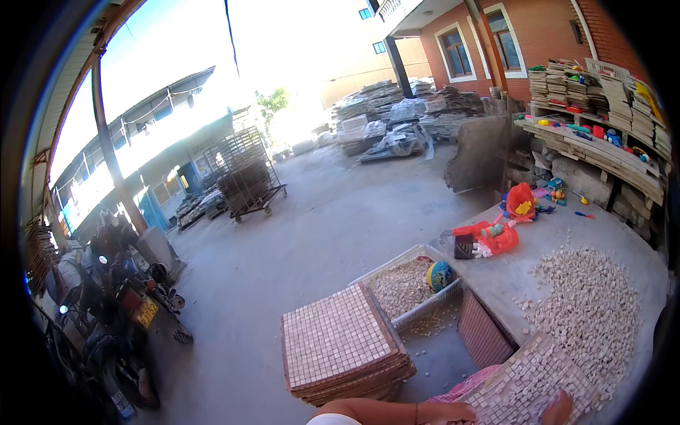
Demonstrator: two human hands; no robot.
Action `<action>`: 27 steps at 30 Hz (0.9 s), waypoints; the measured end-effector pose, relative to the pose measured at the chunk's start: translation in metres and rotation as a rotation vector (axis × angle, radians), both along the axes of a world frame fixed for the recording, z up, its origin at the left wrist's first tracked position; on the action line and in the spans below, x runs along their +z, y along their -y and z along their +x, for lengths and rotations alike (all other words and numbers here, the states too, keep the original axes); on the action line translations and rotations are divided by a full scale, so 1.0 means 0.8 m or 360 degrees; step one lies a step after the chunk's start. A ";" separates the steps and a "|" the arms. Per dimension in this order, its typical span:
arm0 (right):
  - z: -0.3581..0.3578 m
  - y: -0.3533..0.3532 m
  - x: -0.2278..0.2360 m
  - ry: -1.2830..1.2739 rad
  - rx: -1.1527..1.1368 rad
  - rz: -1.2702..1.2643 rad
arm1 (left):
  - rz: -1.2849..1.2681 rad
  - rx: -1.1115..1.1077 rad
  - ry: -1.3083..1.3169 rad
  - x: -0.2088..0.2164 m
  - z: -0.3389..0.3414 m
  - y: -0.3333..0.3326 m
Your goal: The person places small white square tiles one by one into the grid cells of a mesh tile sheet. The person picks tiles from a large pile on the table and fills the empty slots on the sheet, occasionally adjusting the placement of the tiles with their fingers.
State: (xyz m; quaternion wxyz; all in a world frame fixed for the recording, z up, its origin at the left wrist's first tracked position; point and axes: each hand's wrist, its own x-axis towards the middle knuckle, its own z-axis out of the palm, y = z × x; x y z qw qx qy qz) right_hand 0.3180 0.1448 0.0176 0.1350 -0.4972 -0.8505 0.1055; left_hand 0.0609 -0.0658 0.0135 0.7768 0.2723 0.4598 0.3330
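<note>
My left hand [455, 412] comes in from the lower edge and lies on the left side of a board of small square stone tiles [528, 386], its fingers stretched low over the tiles. My right hand [557, 408] touches the same board further right. Only part of it shows at the picture's edge, and its fingers are too smeared to read. The tiles on this board sit partly in rows and partly loose. Beyond the board, a large heap of loose pale tiles [591, 304] spreads over the worktable. Pink checked cloth [464, 384] shows beside my left hand.
Left of me stands a stack of tile-filled boards [340, 326]. Behind it, a white crate [419, 312] holds loose tiles and a colourful ball [439, 276]. A ribbed brown board [485, 329] leans against the table. Red bags [499, 239] and toys lie further back; motorcycles [117, 312] stand far left.
</note>
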 end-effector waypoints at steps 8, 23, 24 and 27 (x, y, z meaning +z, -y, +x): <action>-0.021 0.098 0.074 -0.0582 0.0509 -0.0441 | 0.1723 -0.0463 -0.1220 -0.092 0.066 -0.068; 0.058 0.077 0.010 -0.0581 0.0074 -0.0166 | 0.1547 -0.0271 -0.0432 0.031 0.089 -0.027; 0.058 0.082 0.012 -0.0566 0.0022 -0.0224 | 0.1592 -0.0265 -0.0460 0.038 0.090 -0.028; 0.058 0.082 -0.004 -0.0660 0.0059 -0.0181 | 0.1679 -0.0306 -0.0492 -0.023 0.094 -0.035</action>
